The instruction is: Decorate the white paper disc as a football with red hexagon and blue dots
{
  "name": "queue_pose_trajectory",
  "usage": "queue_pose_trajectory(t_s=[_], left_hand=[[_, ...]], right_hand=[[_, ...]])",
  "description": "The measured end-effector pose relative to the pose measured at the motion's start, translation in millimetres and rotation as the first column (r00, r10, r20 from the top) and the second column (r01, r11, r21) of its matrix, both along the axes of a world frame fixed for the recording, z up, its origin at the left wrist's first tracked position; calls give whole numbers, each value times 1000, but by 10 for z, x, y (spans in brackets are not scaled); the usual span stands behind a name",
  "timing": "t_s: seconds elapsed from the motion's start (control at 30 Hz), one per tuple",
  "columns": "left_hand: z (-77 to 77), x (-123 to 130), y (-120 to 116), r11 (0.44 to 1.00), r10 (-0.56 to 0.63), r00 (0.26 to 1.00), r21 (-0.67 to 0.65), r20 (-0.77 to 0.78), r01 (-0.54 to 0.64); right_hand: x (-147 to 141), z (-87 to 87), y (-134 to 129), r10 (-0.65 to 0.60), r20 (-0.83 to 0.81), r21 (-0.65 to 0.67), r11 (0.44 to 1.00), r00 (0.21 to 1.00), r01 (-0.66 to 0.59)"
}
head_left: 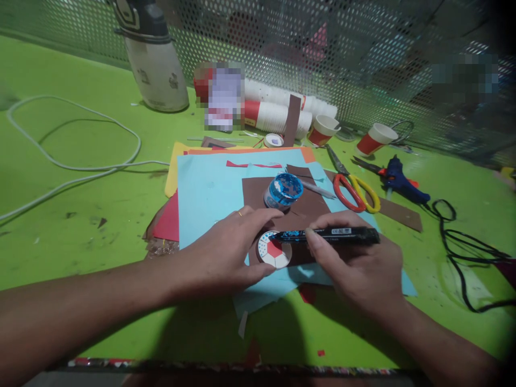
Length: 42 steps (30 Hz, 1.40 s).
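A white disc (pixel 282 258) with a red hexagon in its centre, dark lines and blue dots lies on brown paper (pixel 258 188). My left hand (pixel 229 247) curves around the disc's left side, thumb and finger holding its edge. Between the thumb and fingers of my right hand (pixel 358 258) is a black marker (pixel 346 235), its tip touching or just above the disc's upper part. Just behind the disc stands an open jar (pixel 278 200) with blue paint on its rim. Light blue paper (pixel 205 193) lies underneath.
Scissors (pixel 350 191) with red and yellow handles, a blue glue gun (pixel 403 180) and its black cable lie right. Paper cups (pixel 376 138), stacked cups (pixel 278 118) and a large bottle (pixel 159 70) are along the mesh. A white cable (pixel 86 174) loops at left.
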<state>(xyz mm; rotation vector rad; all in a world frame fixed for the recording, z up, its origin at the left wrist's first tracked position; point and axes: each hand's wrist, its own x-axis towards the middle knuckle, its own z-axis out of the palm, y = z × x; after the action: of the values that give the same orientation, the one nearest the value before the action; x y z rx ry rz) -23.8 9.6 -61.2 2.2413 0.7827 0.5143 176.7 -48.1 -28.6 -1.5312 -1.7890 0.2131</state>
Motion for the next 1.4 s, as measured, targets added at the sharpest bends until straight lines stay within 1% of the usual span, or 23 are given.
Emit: queue_pose_trajectory(t_s=[0.07, 0.2, 0.27, 0.47, 0.67, 0.8, 0.93, 1.13, 1.23, 1.4], left_hand=[[8, -1, 0, 1000, 1, 1000, -3, -7, -1], [23, 3, 2, 1000, -2, 1000, -4, -8, 2], [27, 7, 3, 1000, 1, 1000, -6, -7, -1], [39, 12, -1, 1000, 8, 999, -14, -36, -8], [26, 10, -6, 1000, 4, 1000, 2, -20, -4], [10, 3, -4, 1000, 8, 1000, 5, -4, -8], [0, 0, 2, 1000, 7, 1000, 4, -6, -7], [-10, 5, 1, 1000, -1, 1000, 26, 1, 1], [-6, 3, -1, 999, -9, 1000, 32, 10, 9], [15, 8, -2, 999, 2, 1000, 43, -2, -2]], right_hand=[[0, 2, -7, -10, -11, 3, 1000, 1000, 10], [11, 19, -11, -78, -130, 27, 996, 988, 82], [22, 23, -6, -100, -164, 34, 994, 981, 106], [29, -6, 2, -50, -121, 20, 998, 991, 53], [5, -2, 6, -45, -50, 44, 998, 998, 47], [15, -15, 7, -37, -42, 60, 997, 998, 40], [31, -19, 5, -14, -16, 43, 999, 1000, 15], [32, -13, -13, 4, 53, 58, 998, 999, -7], [31, -18, -20, -6, 12, 48, 999, 1000, 5], [16, 17, -17, -91, -142, 87, 991, 986, 104]])
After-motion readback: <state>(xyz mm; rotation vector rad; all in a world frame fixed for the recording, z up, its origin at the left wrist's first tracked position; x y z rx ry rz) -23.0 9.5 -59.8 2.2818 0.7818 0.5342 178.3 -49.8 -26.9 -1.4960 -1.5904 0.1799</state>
